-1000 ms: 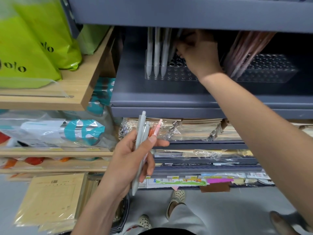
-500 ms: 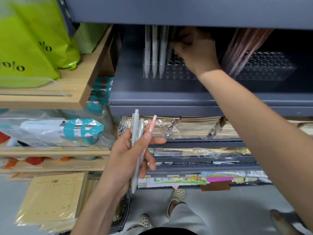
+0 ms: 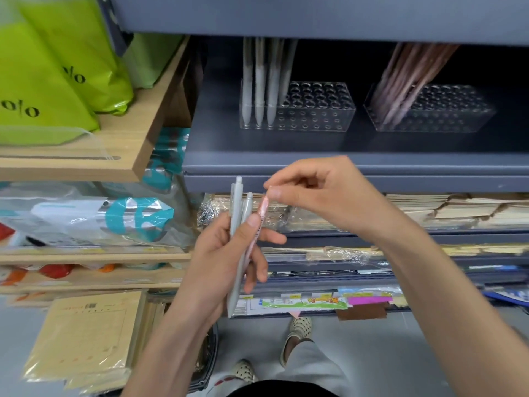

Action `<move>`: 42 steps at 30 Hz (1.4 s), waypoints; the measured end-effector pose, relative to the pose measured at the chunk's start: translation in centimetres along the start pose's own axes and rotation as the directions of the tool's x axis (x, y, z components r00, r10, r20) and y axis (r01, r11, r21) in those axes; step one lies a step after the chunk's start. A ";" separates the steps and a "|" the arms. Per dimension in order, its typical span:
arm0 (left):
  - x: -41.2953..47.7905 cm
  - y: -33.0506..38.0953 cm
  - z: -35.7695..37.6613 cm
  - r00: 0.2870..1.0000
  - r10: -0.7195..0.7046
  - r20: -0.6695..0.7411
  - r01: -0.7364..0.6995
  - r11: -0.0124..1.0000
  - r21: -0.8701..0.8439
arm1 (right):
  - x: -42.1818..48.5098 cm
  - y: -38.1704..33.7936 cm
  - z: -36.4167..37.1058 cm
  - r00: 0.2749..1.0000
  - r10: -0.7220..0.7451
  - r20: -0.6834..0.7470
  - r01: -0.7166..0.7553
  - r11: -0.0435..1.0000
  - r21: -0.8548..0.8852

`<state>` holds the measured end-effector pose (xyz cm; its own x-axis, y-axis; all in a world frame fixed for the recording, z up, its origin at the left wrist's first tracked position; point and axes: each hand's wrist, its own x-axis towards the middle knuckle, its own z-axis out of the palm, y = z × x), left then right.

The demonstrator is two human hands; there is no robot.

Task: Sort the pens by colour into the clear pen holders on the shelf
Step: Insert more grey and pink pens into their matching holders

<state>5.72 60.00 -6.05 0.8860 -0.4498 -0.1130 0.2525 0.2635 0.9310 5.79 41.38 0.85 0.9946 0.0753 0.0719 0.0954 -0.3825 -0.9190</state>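
The right hand, withdrawn from the left clear holder at 12 o'clock, pinches the pink pen at its top. The left hand grips it with two grey pens. The holder's right holes stand free.

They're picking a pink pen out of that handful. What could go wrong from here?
1. The right hand pinches only the top of the pink pen, which the left hand grips with two grey pens; pulling might drag a grey one loose.
2. The pink pens in the right holder lean in a bunch, so another may knock them or miss a hole.
3. The upper shelf sits low over that holder, leaving little room above.
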 end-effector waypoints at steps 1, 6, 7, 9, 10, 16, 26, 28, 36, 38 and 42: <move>0.0 0.0 0.1 1.000 -0.003 0.010 0.004 1.000 -0.008 | -0.1 0.0 0.1 1.000 0.002 0.011 -0.002 1.000 -0.003; 0.0 -0.1 0.6 0.999 -0.004 0.037 0.004 1.000 0.002 | -0.8 0.2 -0.3 1.000 -0.009 -0.002 0.009 0.997 0.072; 0.0 -0.2 0.6 0.999 -0.004 0.040 0.004 1.000 0.015 | -1.0 0.3 -0.4 1.000 -0.018 -0.016 0.019 0.996 0.092; 0.0 -0.4 0.8 0.999 -0.021 0.046 0.019 0.999 0.045 | -1.5 0.6 -1.0 0.995 -0.033 -0.091 0.046 0.990 0.136; 0.1 -0.5 1.0 0.998 -0.039 0.046 0.037 0.998 0.056 | -1.8 0.8 -1.4 0.989 -0.035 -0.145 0.060 0.984 0.168; 0.7 -1.2 3.1 0.995 -0.086 0.059 0.081 0.993 0.089 | -3.5 2.2 -2.3 0.939 0.016 -0.342 0.117 0.924 0.363; 2.9 -1.7 9.4 0.999 -0.018 0.052 0.014 0.996 0.084 | -5.9 4.2 -5.5 0.938 0.103 -0.331 -0.026 0.973 0.228; 3.1 -1.9 11.0 0.999 -0.022 0.035 0.019 0.997 0.073 | -6.2 4.4 -7.1 0.944 0.096 -0.316 -0.015 0.968 0.251; 3.7 -2.8 15.2 0.988 -0.032 -0.153 0.039 0.998 0.045 | -6.3 5.4 -14.6 0.860 0.073 -0.506 0.166 0.896 0.411; 3.6 -3.1 15.9 0.987 -0.021 -0.159 0.025 1.000 0.019 | -5.8 5.8 -16.5 0.824 0.053 -0.564 0.203 0.902 0.380; 3.3 -3.8 17.4 0.987 -0.019 -0.158 0.020 1.000 0.004 | -3.5 6.4 -20.1 0.717 -0.013 -0.697 0.225 0.950 0.214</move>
<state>0.91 42.70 -3.90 0.9314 -0.3138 -0.1842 0.2685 0.2513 0.9299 3.72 20.22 2.53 0.7410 -0.5828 0.3337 0.3059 -0.1495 -0.9403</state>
